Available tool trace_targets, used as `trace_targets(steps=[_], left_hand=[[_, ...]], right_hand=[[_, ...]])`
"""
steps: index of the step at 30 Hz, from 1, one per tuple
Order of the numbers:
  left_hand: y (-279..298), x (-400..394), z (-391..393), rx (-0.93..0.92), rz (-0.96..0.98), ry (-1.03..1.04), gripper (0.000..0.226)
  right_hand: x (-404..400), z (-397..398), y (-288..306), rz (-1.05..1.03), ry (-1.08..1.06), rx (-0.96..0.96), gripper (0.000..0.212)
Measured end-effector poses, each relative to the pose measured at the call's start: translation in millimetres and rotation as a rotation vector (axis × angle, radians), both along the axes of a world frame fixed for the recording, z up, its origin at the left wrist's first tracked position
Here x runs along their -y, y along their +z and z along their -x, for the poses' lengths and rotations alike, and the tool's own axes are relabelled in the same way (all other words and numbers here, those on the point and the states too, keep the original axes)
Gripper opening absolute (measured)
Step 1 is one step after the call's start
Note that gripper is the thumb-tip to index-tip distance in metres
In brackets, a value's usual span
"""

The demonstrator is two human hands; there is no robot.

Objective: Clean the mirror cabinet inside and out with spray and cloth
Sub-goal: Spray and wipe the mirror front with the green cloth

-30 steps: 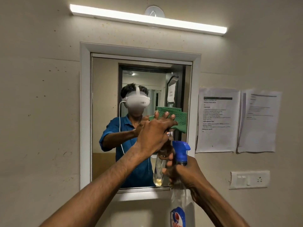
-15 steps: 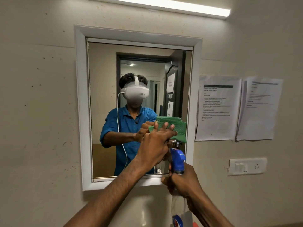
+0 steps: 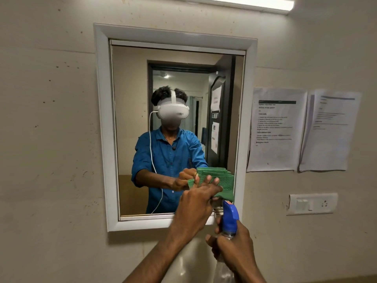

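The mirror cabinet [image 3: 102, 127] is set in the wall, white-framed, its door closed. My left hand [image 3: 195, 203] presses a folded green cloth [image 3: 224, 180] flat against the glass at the lower right corner, fingers stretched out over it. My right hand [image 3: 234, 248] grips the neck of a clear spray bottle [image 3: 229, 217] with a blue trigger head, held upright just below the frame's bottom right corner. The bottle's lower body runs out of view at the bottom edge. The mirror reflects the person and a doorway behind.
Two printed sheets [image 3: 275, 129] [image 3: 330, 131] are taped to the wall right of the cabinet. A white switch plate [image 3: 312, 204] sits below them. A tube light [image 3: 265, 3] glows above. A pale basin [image 3: 189, 262] curves below the cabinet.
My left hand and the cloth have slid down the right side of the glass from mid-height to the lower corner. My right hand keeps the bottle below the frame.
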State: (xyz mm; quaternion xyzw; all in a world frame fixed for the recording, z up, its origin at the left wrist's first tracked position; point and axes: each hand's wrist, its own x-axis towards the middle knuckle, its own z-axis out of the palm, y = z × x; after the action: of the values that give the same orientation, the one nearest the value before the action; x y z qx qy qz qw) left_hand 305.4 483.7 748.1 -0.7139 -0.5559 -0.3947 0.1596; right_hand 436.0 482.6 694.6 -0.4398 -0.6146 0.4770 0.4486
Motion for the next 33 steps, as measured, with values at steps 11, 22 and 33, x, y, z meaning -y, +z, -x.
trace_targets(steps=[11,22,33], left_hand=[[-57,14,-10,0.094,0.145,0.089,0.048],[52,51,0,0.621,-0.072,0.257,0.025],[289,46,60,-0.346,-0.558,0.139,0.051]], right_hand=[[-1,-1,-64,0.024,-0.044,-0.104,0.055],[25,-27,72,-0.041,0.373,-0.144,0.042],[21,31,221,-0.135,0.502,-0.262,0.024]])
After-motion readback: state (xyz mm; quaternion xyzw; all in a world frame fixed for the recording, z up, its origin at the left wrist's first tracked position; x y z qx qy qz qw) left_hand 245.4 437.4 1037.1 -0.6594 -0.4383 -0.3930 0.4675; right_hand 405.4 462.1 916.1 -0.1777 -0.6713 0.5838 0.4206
